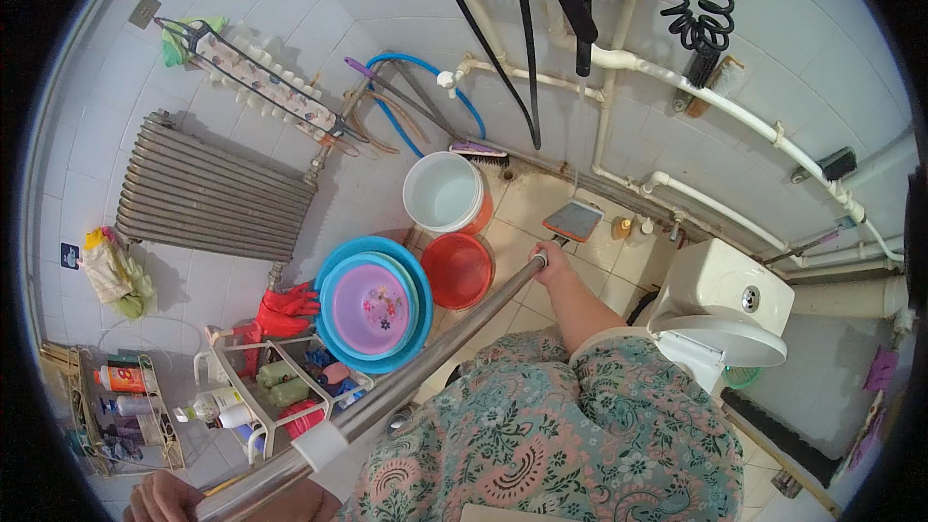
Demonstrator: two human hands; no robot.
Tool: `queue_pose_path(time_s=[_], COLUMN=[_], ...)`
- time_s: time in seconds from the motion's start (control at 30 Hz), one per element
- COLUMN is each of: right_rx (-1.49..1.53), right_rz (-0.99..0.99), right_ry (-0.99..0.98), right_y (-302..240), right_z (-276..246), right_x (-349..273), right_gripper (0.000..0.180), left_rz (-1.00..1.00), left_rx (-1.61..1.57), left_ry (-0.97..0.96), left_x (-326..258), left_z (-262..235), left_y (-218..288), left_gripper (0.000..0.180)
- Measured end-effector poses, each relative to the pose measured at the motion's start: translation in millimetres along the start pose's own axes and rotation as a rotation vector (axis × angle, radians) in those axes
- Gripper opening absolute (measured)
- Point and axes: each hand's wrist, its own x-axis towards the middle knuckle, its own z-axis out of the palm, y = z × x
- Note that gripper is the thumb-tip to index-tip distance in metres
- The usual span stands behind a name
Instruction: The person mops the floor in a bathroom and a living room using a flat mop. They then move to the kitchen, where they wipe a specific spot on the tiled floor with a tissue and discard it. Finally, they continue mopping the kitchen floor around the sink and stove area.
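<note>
A long metal pole (pixel 435 348) with a white collar runs diagonally from the lower left toward the middle. My left hand (pixel 164 499) is closed around its near end, partly cut off by the lower edge. Farther along, my right hand (pixel 554 265) wraps round the pole with the arm stretched forward. Just beyond that hand, a flat grey-and-orange head (pixel 573 220) lies on the tiled floor near the far wall, in line with the pole. My right hand hides much of where the two join.
Left of the pole are stacked basins (pixel 367 309), a red basin (pixel 454 271), a white bucket (pixel 443 191) and a white rack of bottles (pixel 290 391). A toilet (pixel 720 295) stands right. Small bottles (pixel 633 229), pipes (pixel 696 184) and a black tap (pixel 578 10) line the far wall.
</note>
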Motion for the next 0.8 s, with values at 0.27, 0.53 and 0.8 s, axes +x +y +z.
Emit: queue_pose_path(time_s=[0.27, 0.53, 0.8], right_rx=[-0.086, 0.105, -0.135], right_rz=[0.031, 0.071, 0.118], right_ry=[0.042, 0.018, 0.045], right_y=[9.5, 25.8, 10.3], right_z=[29.2, 59.2, 24.1], right_x=[-25.5, -72.4, -52.5], right_gripper=[0.011, 0.009, 0.016], left_rz=[-0.041, -0.354, -0.631], left_rx=[-0.054, 0.287, 0.325], left_ry=[0.059, -0.08, -0.208], left_x=[-39.5, -86.8, -123.1], left_z=[-18.7, -32.4, -52.2], left_y=[-11.7, -99.4, -136.3], left_gripper=[0.027, 0.034, 0.024])
